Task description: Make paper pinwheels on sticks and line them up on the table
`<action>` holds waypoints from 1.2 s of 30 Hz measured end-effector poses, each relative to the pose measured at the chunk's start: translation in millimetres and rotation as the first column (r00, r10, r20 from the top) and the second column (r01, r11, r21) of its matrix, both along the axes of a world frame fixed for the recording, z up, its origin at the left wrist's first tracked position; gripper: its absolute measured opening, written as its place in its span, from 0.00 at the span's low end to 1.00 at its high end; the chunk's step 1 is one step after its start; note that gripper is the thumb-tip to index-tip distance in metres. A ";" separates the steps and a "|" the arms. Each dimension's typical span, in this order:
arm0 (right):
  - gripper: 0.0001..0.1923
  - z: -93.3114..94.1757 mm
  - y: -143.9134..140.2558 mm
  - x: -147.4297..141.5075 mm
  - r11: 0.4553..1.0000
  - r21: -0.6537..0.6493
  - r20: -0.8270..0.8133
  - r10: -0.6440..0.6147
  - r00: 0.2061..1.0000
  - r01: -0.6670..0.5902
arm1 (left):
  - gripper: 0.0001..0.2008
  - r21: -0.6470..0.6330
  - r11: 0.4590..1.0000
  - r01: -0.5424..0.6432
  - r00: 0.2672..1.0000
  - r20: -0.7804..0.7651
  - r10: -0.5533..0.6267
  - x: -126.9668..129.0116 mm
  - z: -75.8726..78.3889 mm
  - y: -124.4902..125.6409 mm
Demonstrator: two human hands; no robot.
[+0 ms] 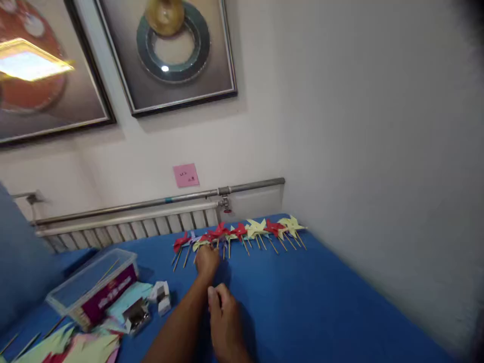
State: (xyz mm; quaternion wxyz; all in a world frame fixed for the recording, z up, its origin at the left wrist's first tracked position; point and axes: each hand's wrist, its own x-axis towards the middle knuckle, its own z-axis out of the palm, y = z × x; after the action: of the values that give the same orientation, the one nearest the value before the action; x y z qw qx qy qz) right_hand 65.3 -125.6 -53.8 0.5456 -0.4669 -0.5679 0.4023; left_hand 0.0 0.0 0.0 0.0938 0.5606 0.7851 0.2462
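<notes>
Just beyond left hand (206, 260) — pinwheel row (242, 233).

A home room: framed pictures (166, 50), radiator (124, 229), craft table (321, 302)

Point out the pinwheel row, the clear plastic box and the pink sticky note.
pinwheel row (242, 233), head view, on a red pinwheel mid-row.
clear plastic box (91, 275), head view, on its lid.
pink sticky note (185, 175), head view, on its centre.

A row of pinwheels (242, 234) lies on the table (321, 297) just beyond the left fingers (206, 250); a plastic box (93, 287) sits to their left.
</notes>
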 end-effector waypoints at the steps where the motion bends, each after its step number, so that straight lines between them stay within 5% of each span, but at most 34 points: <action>1: 0.22 -1.1 1.0 -0.4 1.000 0.002 -0.004 -0.009 1.000 0.009 | 0.15 -0.005 1.000 0.013 1.000 -0.001 -0.013 0.6 -3.4 -2.9; 7: 0.21 0.0 0.5 1.5 1.000 0.016 0.007 -0.027 1.000 0.027 | 0.12 -0.038 0.988 0.152 0.988 0.005 -0.152 -11.8 -13.0 -52.1; 12: 0.19 6.6 -4.8 8.9 0.999 0.039 0.027 0.021 0.999 -0.022 | 0.11 -0.047 0.964 0.262 0.960 -0.086 -0.265 -41.3 -19.2 -148.1; 16: 0.22 5.4 -3.6 8.0 0.997 0.064 0.112 0.029 0.993 -0.036 | 0.08 0.011 0.923 0.385 0.912 -0.157 -0.378 -61.1 -45.7 -225.6; 20: 0.23 4.6 -9.1 6.5 0.993 0.064 0.179 0.085 0.980 -0.098 | 0.08 0.198 0.911 0.361 0.906 -0.306 -0.292 -74.2 -78.7 -274.2; 24: 0.23 3.8 -13.5 6.4 0.994 0.052 0.231 0.086 0.969 -0.101 | 0.09 0.369 0.888 0.273 0.940 -0.297 -0.166 -98.1 -94.9 -292.6; 27: 0.23 2.1 -12.4 5.7 0.995 0.033 0.261 0.083 0.962 -0.094 | 0.11 0.418 0.891 0.177 0.947 -0.318 -0.039 -138.7 -90.4 -298.5; 31: 0.23 0.6 -9.7 4.9 0.994 0.026 0.266 0.094 0.959 -0.105 | 0.14 0.419 0.895 -0.153 0.850 -0.405 0.335 -210.5 -64.5 -305.5; 36: 0.23 0.3 -6.6 3.9 0.993 0.011 0.259 0.107 0.960 -0.114 | 0.18 0.250 0.953 -0.173 0.824 -0.494 0.279 -264.1 -37.1 -304.1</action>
State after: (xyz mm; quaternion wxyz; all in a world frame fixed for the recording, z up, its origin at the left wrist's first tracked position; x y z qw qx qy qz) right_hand 69.2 -132.3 -53.5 0.4499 -0.4757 -0.6643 0.3607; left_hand -264.1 -304.1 -37.1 -0.2083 0.5154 0.8139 0.1690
